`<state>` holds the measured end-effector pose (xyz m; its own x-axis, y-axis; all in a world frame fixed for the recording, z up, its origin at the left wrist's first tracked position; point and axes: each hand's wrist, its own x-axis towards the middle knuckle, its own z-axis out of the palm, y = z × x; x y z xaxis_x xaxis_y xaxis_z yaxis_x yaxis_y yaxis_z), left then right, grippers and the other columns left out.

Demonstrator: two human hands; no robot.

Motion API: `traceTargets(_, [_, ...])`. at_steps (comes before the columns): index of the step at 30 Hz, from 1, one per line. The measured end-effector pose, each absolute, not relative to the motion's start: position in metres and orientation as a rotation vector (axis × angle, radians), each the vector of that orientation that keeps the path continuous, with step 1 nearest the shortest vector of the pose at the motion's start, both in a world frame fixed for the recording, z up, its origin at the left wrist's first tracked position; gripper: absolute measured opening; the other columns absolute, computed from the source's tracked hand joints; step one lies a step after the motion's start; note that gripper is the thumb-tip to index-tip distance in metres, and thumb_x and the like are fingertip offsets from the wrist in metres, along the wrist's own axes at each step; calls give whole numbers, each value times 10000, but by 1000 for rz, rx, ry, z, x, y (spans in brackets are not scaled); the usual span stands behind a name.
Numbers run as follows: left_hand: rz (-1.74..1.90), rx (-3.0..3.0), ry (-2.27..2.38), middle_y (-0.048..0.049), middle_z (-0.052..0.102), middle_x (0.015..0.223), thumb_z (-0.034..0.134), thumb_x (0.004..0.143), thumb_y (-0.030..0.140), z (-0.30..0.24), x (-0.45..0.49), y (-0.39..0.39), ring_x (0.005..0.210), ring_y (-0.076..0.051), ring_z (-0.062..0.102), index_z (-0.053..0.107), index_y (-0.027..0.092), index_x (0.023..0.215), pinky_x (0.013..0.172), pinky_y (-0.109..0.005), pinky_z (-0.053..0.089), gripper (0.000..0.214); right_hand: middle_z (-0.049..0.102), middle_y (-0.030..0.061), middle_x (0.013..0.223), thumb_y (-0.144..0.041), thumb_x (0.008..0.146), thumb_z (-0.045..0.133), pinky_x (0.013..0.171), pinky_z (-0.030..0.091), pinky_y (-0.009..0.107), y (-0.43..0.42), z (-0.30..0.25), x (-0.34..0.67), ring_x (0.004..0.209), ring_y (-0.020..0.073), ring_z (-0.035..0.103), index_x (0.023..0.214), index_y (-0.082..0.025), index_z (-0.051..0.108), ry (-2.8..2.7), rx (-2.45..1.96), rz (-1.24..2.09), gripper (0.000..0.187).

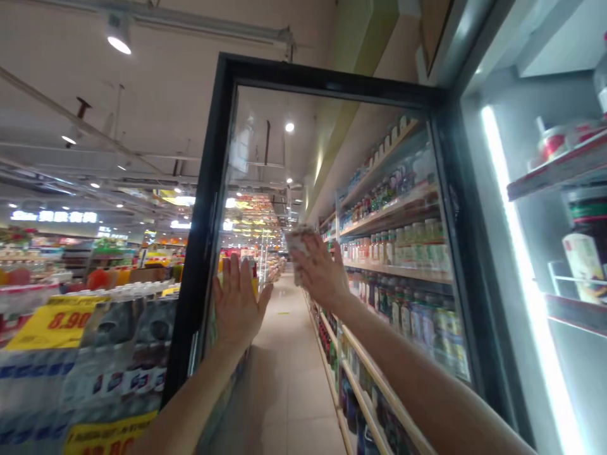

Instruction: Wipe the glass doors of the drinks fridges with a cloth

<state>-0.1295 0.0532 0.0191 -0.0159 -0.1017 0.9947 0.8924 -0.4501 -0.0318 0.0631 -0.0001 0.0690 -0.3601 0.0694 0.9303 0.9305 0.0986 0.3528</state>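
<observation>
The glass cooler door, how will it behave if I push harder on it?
The glass cooler door probably swings easily: it stands open, and your left hand lies flat near its free edge. Its glass looks rigid, so it should not flex under the cloth in your right hand.

A supermarket: stocked drink shelves [403,253], price signs [57,322], cooler door [208,221].
</observation>
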Motion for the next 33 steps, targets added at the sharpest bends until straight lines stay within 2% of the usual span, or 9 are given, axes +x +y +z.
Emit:
traceTargets(3, [-1557, -1497, -909, -215, 212, 1498, 344, 906, 478, 18, -128, 52, 1406, -333, 144, 285, 121, 1416, 1092, -591, 187, 625, 355, 132, 1464, -221, 870, 371, 1038, 165, 669, -18, 75, 148, 1368, 325, 265, 1314, -247, 482, -1382, -1095, -1283, 459])
traceTargets(7, [-1550, -1489, -937, -220, 215, 1496, 335, 911, 468, 19, -125, 52, 1411, -330, 115, 293, 108, 1411, 1098, -585, 176, 617, 351, 232, 1432, -297, 875, 350, 941, 168, 762, -26, 77, 216, 1339, 418, 263, 1326, -181, 476, -839, -1064, -1109, 483])
traceTargets(9, [-1555, -1473, -925, -223, 223, 1493, 328, 914, 467, 19, -125, 54, 1410, -327, 121, 283, 109, 1415, 1096, -584, 181, 617, 374, 203, 1432, -326, 873, 383, 980, 225, 703, -18, 65, 183, 1338, 387, 290, 1311, -209, 498, -947, -1031, -1155, 468])
traceTargets(11, [-1560, -1465, -905, -217, 216, 1497, 337, 913, 466, 19, -126, 56, 1409, -324, 133, 259, 125, 1426, 1093, -584, 192, 621, 438, 49, 1421, -320, 845, 459, 1059, 279, 550, -7, 48, 130, 1323, 268, 364, 1257, -342, 530, -1187, -992, -1250, 419])
traceTargets(13, [-1561, -1462, -896, -198, 218, 1502, 357, 913, 441, 14, -126, 56, 1409, -317, 144, 228, 153, 1439, 1092, -580, 200, 614, 396, 29, 1454, -284, 857, 437, 1090, 244, 528, 0, 33, 97, 1358, 242, 314, 1281, -327, 505, -1498, -954, -1370, 432])
traceTargets(15, [-1539, -1475, -898, -178, 232, 1503, 363, 918, 394, 3, -125, 55, 1409, -308, 150, 187, 178, 1452, 1093, -577, 201, 602, 382, 46, 1463, -274, 871, 410, 1099, 204, 547, -3, 23, 105, 1374, 247, 284, 1304, -300, 486, -1543, -989, -1392, 440])
traceTargets(21, [-1457, -1508, -860, -192, 245, 1495, 453, 880, 406, -28, -115, 47, 1411, -310, 133, 147, 148, 1457, 1106, -557, 188, 703, 295, 155, 1490, -312, 881, 395, 1022, 207, 667, -17, 22, 171, 1379, 356, 233, 1390, -221, 389, -918, -1161, -1155, 518])
traceTargets(27, [-1454, -1505, -857, -187, 270, 1487, 448, 885, 412, -27, -120, 50, 1408, -294, 163, 221, 139, 1439, 1112, -516, 195, 658, 404, 65, 1446, -311, 887, 422, 1105, 175, 525, -7, -4, 95, 1372, 246, 285, 1277, -279, 520, -1546, -1017, -1389, 404])
traceTargets(33, [-1411, -1507, -846, -180, 297, 1477, 432, 893, 426, -28, -122, 49, 1413, -267, 149, 269, 119, 1419, 1128, -481, 179, 630, 313, 183, 1475, -349, 899, 356, 1024, 230, 620, -17, -2, 159, 1369, 349, 257, 1360, -167, 436, -883, -1270, -1156, 502])
